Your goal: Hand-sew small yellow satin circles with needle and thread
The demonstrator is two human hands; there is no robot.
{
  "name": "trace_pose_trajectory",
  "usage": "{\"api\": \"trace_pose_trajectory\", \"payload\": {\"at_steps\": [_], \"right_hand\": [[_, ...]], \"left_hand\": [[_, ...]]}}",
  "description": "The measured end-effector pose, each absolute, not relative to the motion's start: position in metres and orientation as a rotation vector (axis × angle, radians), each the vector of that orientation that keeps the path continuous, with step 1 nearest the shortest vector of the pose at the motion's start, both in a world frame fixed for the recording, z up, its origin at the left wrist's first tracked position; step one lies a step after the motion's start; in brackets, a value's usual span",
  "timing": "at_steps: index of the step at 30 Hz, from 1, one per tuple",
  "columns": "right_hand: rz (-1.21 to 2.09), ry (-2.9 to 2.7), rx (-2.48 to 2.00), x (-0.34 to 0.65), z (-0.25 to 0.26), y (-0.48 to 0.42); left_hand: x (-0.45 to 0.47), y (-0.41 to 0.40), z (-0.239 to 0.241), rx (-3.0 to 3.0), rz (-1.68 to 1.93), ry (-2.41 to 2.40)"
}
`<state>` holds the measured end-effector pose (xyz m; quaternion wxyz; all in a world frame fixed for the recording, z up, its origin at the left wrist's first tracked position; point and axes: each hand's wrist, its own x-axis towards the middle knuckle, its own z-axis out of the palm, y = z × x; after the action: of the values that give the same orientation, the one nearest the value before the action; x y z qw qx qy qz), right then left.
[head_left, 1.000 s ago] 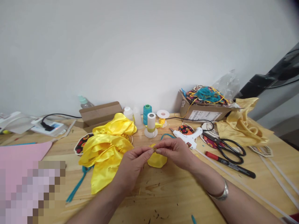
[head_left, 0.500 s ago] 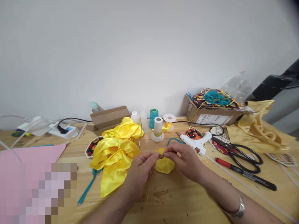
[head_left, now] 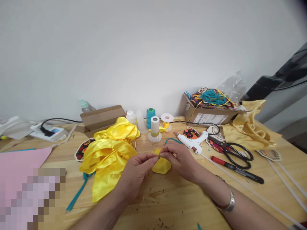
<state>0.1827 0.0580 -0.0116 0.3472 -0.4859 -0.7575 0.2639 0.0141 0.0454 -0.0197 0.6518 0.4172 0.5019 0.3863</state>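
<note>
A small rounded piece of thin yellow fabric [head_left: 162,167] is at my fingertips above the table. My left hand [head_left: 137,167] comes in from the lower left, its thumb and forefinger pinched on the fabric. My right hand [head_left: 181,161] pinches it from the other side, fingertips almost touching the left ones. The exact fold between the fingers is hidden. Beside my left hand lies a heap of shiny yellow satin [head_left: 110,155]. A white hot glue gun [head_left: 193,143] rests just beyond my right hand.
Black-handled scissors [head_left: 237,155] and a red-and-black marker [head_left: 237,170] lie at right. A cardboard box [head_left: 208,116] of cords stands behind, near gold fabric [head_left: 249,127]. Toward the wall are a teal thread cone [head_left: 151,118] and a spool [head_left: 154,127]. Pink sheet [head_left: 21,163] lies at left.
The view has shifted right, so the things sit further left in the picture. Both hands stay pinched together at the yellow fabric piece, with the fingertips slightly closer to each other.
</note>
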Motion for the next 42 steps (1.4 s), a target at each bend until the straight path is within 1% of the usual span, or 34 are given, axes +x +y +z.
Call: {"api": "trace_pose_trajectory", "payload": {"at_steps": [7,14,16,21,32,42], "right_hand": [[0.74,-1.948,-1.231,0.1828,-0.0105,0.0574],[1.087,-1.818,-1.179,0.1853,-0.0103,0.061],[1.134,-1.757,-1.204,0.1857,-0.0121,0.0622],[1.165,-1.641,-1.267,0.1857,-0.0151,0.0637],[1.137,-1.622,-1.258,0.1846,-0.0152,0.0613],[1.103,-1.604,-1.232,0.1848,-0.0146,0.0632]], "left_hand": [[0.0136,0.0455,-0.0204,0.917,0.926,1.147],[0.0114,0.0474,-0.0221,0.873,0.936,1.131],[0.0116,0.0477,-0.022,0.866,0.938,1.128],[0.012,0.0474,-0.022,0.839,0.929,1.091],[0.01,0.0481,-0.0208,0.762,0.858,0.973],[0.0097,0.0473,-0.0238,0.891,0.896,1.041]]}}
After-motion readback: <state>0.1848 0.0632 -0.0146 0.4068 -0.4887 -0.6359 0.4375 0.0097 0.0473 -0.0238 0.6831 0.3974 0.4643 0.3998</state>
